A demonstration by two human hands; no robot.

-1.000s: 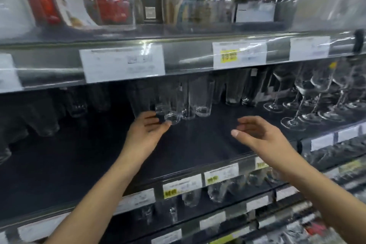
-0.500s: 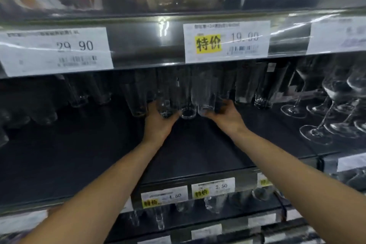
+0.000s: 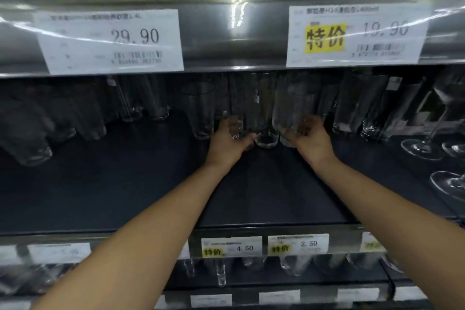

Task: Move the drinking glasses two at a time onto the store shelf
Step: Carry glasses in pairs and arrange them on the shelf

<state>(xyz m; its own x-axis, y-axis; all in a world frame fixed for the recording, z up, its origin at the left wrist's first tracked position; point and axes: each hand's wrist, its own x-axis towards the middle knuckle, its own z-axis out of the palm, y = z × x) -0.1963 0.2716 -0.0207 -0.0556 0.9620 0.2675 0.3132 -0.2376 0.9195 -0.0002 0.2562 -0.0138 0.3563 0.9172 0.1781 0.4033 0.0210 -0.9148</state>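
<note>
Tall clear drinking glasses stand in a row at the back of the dark store shelf (image 3: pixel 125 189). My left hand (image 3: pixel 227 145) grips the base of one glass (image 3: pixel 235 108). My right hand (image 3: pixel 310 139) curls round the base of another glass (image 3: pixel 292 106). Between the two hands stands a third glass (image 3: pixel 265 118), untouched, its round base showing. Both held glasses rest upright on the shelf among the others. The upper parts of the glasses are dim under the shelf above.
More tall glasses (image 3: pixel 357 103) stand to the right, and tumblers (image 3: pixel 32 133) to the left. Wine glasses (image 3: pixel 432 133) crowd the far right. Price labels (image 3: pixel 110 40) hang on the upper shelf edge. Lower shelves hold more small glasses (image 3: pixel 294 264).
The camera has come closer to the shelf. Both hands reached in from the shelf's front to the glasses at the back and closed round two of them.
</note>
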